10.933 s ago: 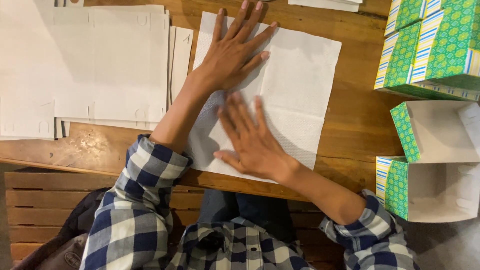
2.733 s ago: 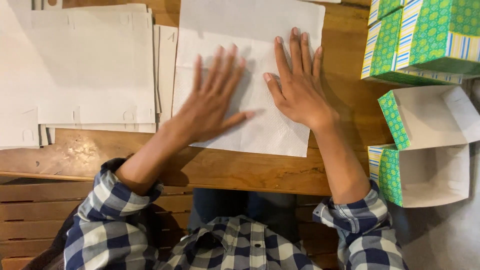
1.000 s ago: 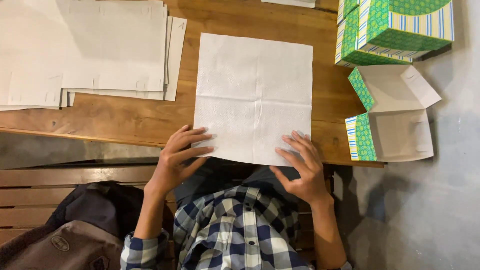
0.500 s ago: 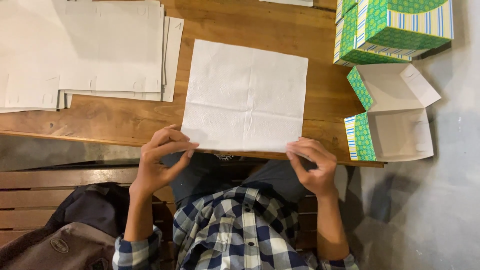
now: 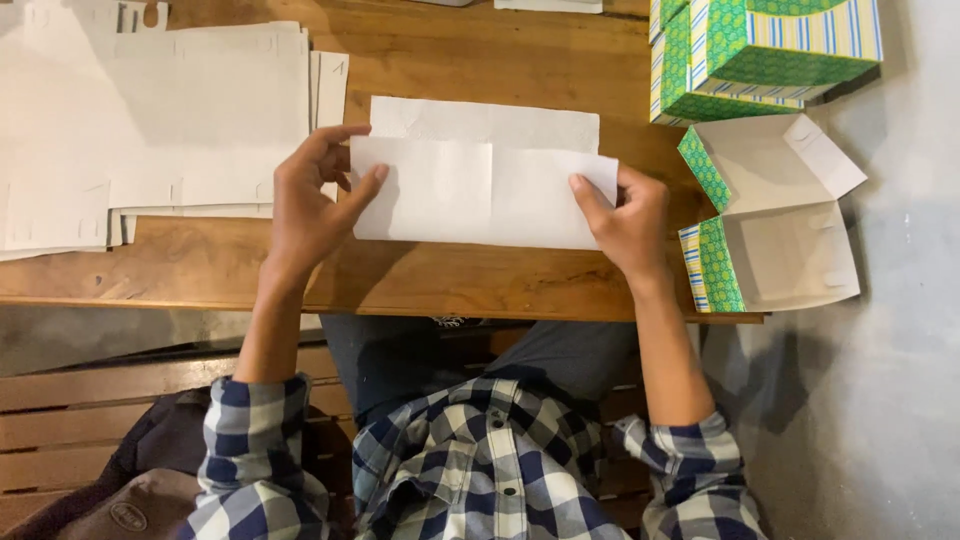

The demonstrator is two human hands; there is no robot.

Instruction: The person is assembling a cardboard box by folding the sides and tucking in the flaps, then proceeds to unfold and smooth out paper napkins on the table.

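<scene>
White paper sheet (image 5: pixel 485 190) lies on the wooden table (image 5: pixel 450 285), folded over so that its near part covers most of the far part. The left hand (image 5: pixel 312 205) pinches the left edge of the fold, thumb on top. The right hand (image 5: pixel 628 222) pinches the right edge in the same way. To the left lies a stack of flat white cardboard pieces (image 5: pixel 150 120). At the right stand closed green boxes (image 5: pixel 760 50), and nearer an open box (image 5: pixel 775 215) with a white inside.
</scene>
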